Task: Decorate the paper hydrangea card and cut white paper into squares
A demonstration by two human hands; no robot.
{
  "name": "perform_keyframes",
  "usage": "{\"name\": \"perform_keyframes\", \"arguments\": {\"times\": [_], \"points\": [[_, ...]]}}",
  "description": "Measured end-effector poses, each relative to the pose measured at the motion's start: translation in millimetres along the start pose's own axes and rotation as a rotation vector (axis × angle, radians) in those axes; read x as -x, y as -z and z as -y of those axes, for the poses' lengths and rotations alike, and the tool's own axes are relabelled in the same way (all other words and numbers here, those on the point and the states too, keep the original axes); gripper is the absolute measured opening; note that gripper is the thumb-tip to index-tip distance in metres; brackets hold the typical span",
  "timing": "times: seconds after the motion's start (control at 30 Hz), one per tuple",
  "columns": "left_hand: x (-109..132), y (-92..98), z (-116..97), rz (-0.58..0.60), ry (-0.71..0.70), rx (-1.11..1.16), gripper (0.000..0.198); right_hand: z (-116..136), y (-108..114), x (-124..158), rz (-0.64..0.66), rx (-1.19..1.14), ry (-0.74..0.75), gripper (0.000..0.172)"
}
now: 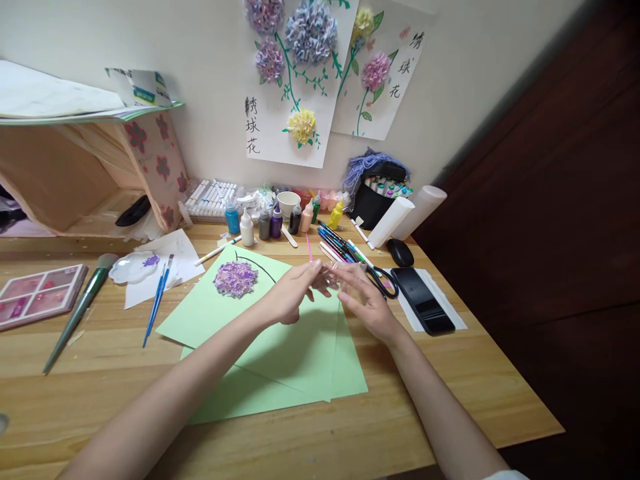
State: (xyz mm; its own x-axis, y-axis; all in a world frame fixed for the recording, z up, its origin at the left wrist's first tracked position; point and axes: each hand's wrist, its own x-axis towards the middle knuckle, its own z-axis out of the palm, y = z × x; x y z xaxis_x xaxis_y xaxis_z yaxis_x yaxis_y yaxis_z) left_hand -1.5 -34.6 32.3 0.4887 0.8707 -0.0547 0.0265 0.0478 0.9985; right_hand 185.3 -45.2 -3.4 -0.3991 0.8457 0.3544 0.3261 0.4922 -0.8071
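My left hand (290, 297) is over the green paper (290, 340), its thumb and fingers closed on a crinkled piece of clear plastic (326, 280). What the plastic is exactly cannot be made out. From the other side my right hand (369, 303) reaches toward it, fingers stretched out and thumb apart, the fingertips at the plastic's edge. A purple and pink crumpled-paper flower (236, 279) sits on the upper green sheet, with a dark curved stem line (257, 265) running from it toward my left hand. A second green sheet (220, 400) lies partly beneath.
Paint bottles (276, 223) line the back, beside a paper cup (289, 202). Pens (337, 241), black-handled scissors (387, 283) and a phone (423, 300) lie at the right. Brushes (159, 300), a palette (133, 267) and a pink case (43, 293) are at the left.
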Motion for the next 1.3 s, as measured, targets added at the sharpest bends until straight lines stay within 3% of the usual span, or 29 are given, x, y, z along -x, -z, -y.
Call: {"name": "perform_keyframes", "arguments": {"times": [0.13,0.27,0.37,0.6,0.8,1.1,1.3], "points": [[0,-1.4,5,0.005,-0.004,-0.031,0.043,-6,-7,3,0.048,-0.112,-0.068,0.048],[-1,-1.5,7,-0.018,-0.025,-0.033,0.043,-12,-11,2,-0.005,-0.278,-0.106,0.032],[-2,-1.2,7,-0.027,-0.015,-0.01,0.045,-12,-13,1,-0.067,-0.277,-0.118,0.025],[-5,-3.6,14,-0.036,0.009,0.081,0.056,-7,-19,4,0.035,-0.247,-0.104,0.048],[-3,-2.7,19,0.019,0.015,0.063,0.057,-10,-23,4,0.001,-0.274,-0.112,0.053],[-3,1.3,11,-0.137,-0.009,-0.173,0.057,-1,-16,3,0.016,-0.243,-0.093,0.059],[-3,8.7,9,-0.204,-0.005,-0.293,0.061,4,-22,3,0.124,-0.173,-0.042,0.051]]}}
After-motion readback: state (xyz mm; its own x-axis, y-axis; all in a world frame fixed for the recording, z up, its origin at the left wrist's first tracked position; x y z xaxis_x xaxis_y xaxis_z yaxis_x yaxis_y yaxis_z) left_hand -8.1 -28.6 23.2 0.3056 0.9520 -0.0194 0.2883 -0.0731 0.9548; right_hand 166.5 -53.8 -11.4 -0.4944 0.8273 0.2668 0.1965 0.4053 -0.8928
